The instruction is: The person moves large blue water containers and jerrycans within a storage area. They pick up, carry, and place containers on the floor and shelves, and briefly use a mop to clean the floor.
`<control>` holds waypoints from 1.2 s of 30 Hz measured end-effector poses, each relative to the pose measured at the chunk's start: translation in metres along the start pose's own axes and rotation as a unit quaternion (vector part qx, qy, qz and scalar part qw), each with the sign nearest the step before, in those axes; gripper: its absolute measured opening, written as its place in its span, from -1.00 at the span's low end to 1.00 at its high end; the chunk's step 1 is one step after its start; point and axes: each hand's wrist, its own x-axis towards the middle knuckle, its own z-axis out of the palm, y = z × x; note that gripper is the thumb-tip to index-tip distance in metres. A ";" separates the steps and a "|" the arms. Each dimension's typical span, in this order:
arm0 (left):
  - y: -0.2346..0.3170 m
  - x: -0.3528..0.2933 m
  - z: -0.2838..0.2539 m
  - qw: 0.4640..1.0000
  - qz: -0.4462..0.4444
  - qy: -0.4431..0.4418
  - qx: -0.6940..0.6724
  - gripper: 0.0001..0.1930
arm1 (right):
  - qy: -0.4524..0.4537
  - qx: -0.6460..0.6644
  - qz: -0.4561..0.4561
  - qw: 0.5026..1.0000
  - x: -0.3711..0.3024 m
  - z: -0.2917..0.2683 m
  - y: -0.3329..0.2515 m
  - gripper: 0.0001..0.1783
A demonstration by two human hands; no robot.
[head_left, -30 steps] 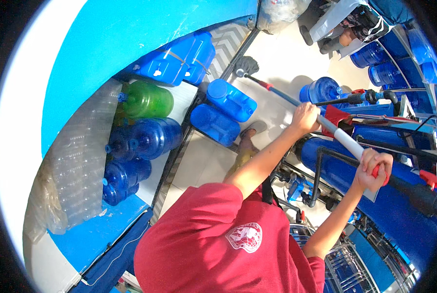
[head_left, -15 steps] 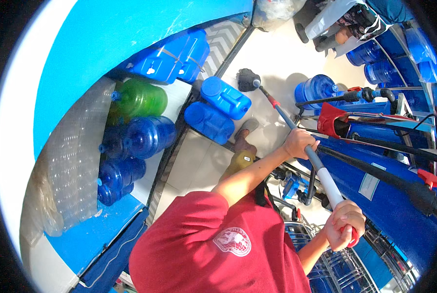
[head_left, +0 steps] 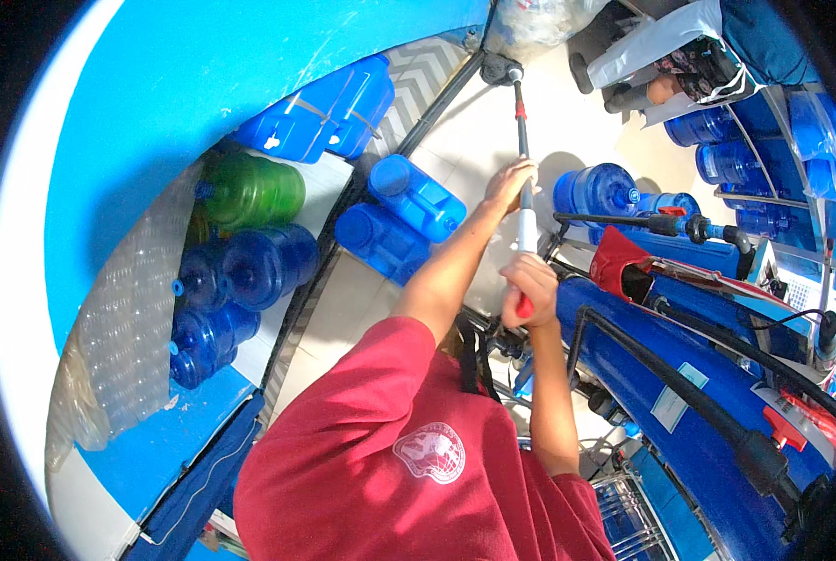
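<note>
A long mop handle (head_left: 527, 231), grey toward the far end and white nearer me, with a red ring and a red end cap, stretches away from me. My left hand (head_left: 511, 184) is wrapped round its middle. Lower down, my right hand (head_left: 532, 282) grips the near end by the red cap. At the far tip, the dark mop head (head_left: 499, 71) lies on the pale floor, close to a wall edge and a clear plastic bag (head_left: 539, 26) of things.
Two blue jugs (head_left: 418, 198) stand on the floor left of the handle. Large round water bottles (head_left: 597, 190) sit to its right. Blue tanks (head_left: 665, 374) with black pipes (head_left: 679, 369) run along the right. Green (head_left: 254, 192) and blue bottles fill a shelf at left.
The mop head has slid away from me and slightly right, up to the wall edge. Both hands have moved forward and left, and the handle now points nearly straight ahead.
</note>
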 end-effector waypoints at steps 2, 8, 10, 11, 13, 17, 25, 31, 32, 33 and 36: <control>0.003 -0.005 -0.009 1.000 0.004 0.011 0.013 -0.79 | -0.015 0.014 0.009 1.000 0.005 0.007 -0.009 -0.72; 0.077 -0.070 -0.013 0.991 0.055 0.114 -0.038 -0.75 | 0.002 0.014 0.025 1.000 -0.011 -0.033 -0.119 -0.74; 0.107 -0.100 -0.015 0.984 0.111 0.111 -0.081 -0.71 | 0.014 0.013 0.038 0.999 -0.018 -0.045 -0.163 -0.80; 0.122 -0.116 -0.016 0.982 0.121 0.089 -0.114 -0.69 | 0.027 0.004 0.077 0.997 -0.023 -0.047 -0.188 -0.87; 0.152 -0.151 -0.019 0.988 0.094 0.041 -0.114 -0.68 | 0.047 -0.002 0.111 0.993 -0.033 -0.053 -0.231 -0.85; 0.207 -0.214 -0.019 0.986 0.102 -0.022 -0.128 -0.69 | 0.071 -0.018 0.144 0.987 -0.057 -0.065 -0.303 -0.76; 0.239 -0.263 -0.005 0.963 0.090 -0.219 -0.129 -0.69 | 0.134 -0.019 0.056 0.989 -0.072 -0.106 -0.363 -0.81; 0.298 -0.281 -0.029 0.922 0.180 -0.306 -0.156 -0.86 | 0.177 0.151 -0.149 0.961 -0.081 -0.143 -0.405 -0.81; 0.312 -0.285 -0.039 0.919 0.187 -0.303 -0.168 -0.85 | 0.163 0.130 -0.176 0.962 -0.082 -0.154 -0.419 -0.81; 0.327 -0.290 -0.050 0.917 0.205 -0.291 -0.178 -0.83 | 0.143 0.141 -0.201 0.959 -0.082 -0.163 -0.435 -0.85; 0.361 -0.304 -0.086 0.907 0.204 -0.324 -0.178 -0.83 | 0.181 0.145 -0.260 0.937 -0.079 -0.174 -0.475 -0.88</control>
